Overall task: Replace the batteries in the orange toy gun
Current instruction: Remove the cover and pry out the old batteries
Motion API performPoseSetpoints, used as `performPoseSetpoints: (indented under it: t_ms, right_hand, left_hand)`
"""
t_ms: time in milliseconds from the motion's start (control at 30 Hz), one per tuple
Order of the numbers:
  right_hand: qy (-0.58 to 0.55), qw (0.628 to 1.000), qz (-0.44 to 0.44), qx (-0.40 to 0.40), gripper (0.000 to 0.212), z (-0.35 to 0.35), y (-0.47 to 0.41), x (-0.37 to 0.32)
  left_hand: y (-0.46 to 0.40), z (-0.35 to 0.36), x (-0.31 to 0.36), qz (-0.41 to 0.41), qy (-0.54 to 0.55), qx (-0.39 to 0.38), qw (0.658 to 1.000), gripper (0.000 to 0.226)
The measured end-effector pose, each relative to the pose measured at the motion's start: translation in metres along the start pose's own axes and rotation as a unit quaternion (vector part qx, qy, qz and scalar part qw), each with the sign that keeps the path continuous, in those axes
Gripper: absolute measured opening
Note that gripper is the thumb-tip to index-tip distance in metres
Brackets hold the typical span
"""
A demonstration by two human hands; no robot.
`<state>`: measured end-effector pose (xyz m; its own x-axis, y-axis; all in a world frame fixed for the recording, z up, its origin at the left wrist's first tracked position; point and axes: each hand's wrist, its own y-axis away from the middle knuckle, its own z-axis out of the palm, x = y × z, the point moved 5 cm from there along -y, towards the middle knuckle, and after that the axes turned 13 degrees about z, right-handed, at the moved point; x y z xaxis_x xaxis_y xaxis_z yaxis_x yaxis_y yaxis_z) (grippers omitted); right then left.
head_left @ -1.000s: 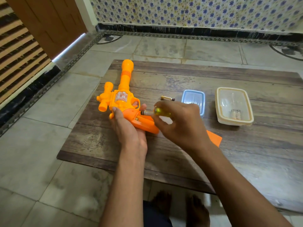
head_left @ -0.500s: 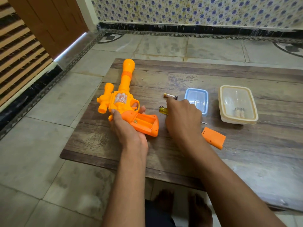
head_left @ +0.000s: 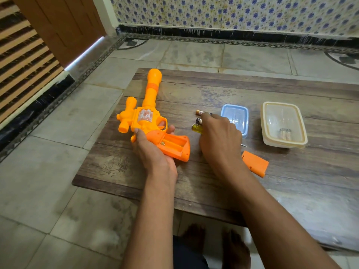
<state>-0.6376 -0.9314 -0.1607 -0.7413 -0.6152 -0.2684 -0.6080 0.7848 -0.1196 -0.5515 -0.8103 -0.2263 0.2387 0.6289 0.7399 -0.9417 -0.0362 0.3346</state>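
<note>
The orange toy gun (head_left: 147, 121) lies on the wooden table (head_left: 213, 90), barrel pointing away. My left hand (head_left: 153, 150) grips its handle, whose battery compartment (head_left: 174, 145) is open and facing up. The orange battery cover (head_left: 255, 166) lies apart to the right. My right hand (head_left: 219, 136) is over a yellow-handled screwdriver (head_left: 196, 128) lying on the table, and its curled fingertips pinch a dark-ended battery (head_left: 198, 120). Another battery (head_left: 202, 113) lies just beyond the fingers.
A small blue tray (head_left: 236, 115) sits right of my right hand. Further right stands a clear cream-rimmed box (head_left: 283, 125) holding two batteries (head_left: 284, 133). The low table stands on a tiled floor, and my feet show below its near edge.
My right hand took the screwdriver away from the gun's handle and laid it on the table. Its fingers have since reached forward to a battery beside the loose one.
</note>
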Motion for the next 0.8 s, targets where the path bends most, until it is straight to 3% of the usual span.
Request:
performPoseSetpoints:
  t_ms: [133, 300, 533, 800]
  right_hand:
    - [-0.119, 0.992, -0.013, 0.043, 0.016, -0.011, 0.003, -0.002]
    - [-0.288, 0.946, -0.108, 0.101, 0.011, -0.026, 0.008, -0.007]
    - [-0.312, 0.921, -0.133, 0.189, 0.016, -0.038, 0.012, -0.001]
    - [-0.369, 0.906, -0.142, 0.152, 0.019, -0.032, 0.007, 0.005]
  left_hand:
    - [0.0, 0.0, 0.001, 0.007, -0.007, 0.002, 1.0, 0.05]
    - [0.001, -0.001, 0.002, 0.028, -0.032, -0.008, 0.999, 0.052]
    - [0.015, 0.012, 0.019, 0.124, -0.052, -0.035, 0.99, 0.035]
    - [0.018, 0.017, 0.02, 0.151, -0.048, -0.05, 0.986, 0.038]
